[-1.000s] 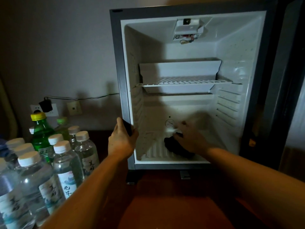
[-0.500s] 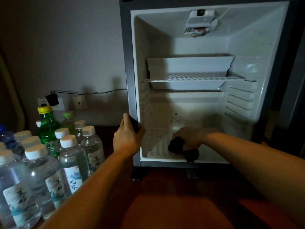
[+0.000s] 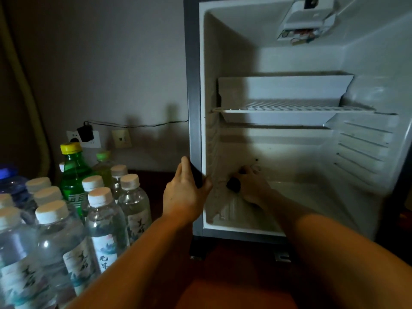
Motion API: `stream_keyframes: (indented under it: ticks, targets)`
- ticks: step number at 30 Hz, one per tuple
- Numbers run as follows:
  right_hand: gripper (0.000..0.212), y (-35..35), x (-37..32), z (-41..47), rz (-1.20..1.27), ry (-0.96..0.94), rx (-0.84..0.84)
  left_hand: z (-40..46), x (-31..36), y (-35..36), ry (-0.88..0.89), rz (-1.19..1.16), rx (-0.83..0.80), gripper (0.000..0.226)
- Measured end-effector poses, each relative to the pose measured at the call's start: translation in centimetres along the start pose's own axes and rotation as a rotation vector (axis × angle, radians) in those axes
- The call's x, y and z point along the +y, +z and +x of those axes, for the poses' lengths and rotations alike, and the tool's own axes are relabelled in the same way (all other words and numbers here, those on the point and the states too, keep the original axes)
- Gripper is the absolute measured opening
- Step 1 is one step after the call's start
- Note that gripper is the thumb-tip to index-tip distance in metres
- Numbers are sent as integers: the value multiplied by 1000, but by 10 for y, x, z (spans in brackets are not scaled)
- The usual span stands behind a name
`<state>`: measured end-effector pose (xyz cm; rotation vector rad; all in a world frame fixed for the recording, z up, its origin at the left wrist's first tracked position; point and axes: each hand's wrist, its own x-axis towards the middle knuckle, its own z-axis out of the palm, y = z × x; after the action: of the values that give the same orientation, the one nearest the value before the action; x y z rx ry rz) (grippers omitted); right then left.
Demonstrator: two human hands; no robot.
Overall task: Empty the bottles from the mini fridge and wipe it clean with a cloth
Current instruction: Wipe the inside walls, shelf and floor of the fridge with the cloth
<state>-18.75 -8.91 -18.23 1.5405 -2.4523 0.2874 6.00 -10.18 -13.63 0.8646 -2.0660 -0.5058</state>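
While the mini fridge (image 3: 289,134) stands open on the dark wooden worktop (image 3: 234,291), the head view shows its white interior holding no bottles, with one wire shelf (image 3: 289,108) across the middle. The left hand (image 3: 185,192) grips the grey left edge of the fridge frame, thumb inside and fingers curled round the outer side. The right hand (image 3: 254,188) reaches into the lower compartment near the back left corner, its fingers curled around a dark cloth (image 3: 233,184), which it presses low against the back wall just above the fridge floor. The bottles (image 3: 66,219) stand grouped on the worktop to the left of the fridge, well apart from it: mostly clear water bottles with white caps, and a green bottle (image 3: 73,175) with a yellow cap behind them. On the wall behind, a black plug (image 3: 85,132) sits in a socket.
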Motion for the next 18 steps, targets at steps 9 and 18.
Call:
stream_keyframes:
  ticks: [9,18]
  targets:
    - [46,-35,-17,-89,118,-243,-76,-3,2,-1,-7,6,25,75]
    - [46,-52,-19,-103,142,-252,-74,-4,3,0,40,16,83,66]
